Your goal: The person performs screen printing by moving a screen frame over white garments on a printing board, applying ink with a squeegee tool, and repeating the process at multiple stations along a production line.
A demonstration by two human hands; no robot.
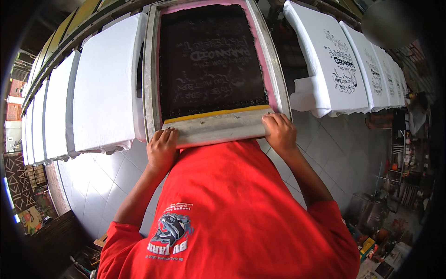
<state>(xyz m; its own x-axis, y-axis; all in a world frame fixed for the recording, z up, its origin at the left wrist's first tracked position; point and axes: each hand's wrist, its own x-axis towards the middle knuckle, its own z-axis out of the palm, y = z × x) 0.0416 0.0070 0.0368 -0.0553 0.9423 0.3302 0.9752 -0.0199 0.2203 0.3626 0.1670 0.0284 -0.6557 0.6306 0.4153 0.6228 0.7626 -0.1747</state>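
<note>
Tiled floor (320, 153) below hands (162, 146) (280, 132) on squeegee (218, 129), lettering (200, 55) faint on dark screen (209, 69)

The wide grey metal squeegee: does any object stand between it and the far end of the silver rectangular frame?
Nothing visible does. The left hand and right hand hold the wide grey metal squeegee at its ends; only dark, pink-edged mesh shows from its yellow blade to the silver rectangular frame's far end.

One screen (211, 60), one squeegee (218, 126), at least eight white shirts (343, 69)
</note>
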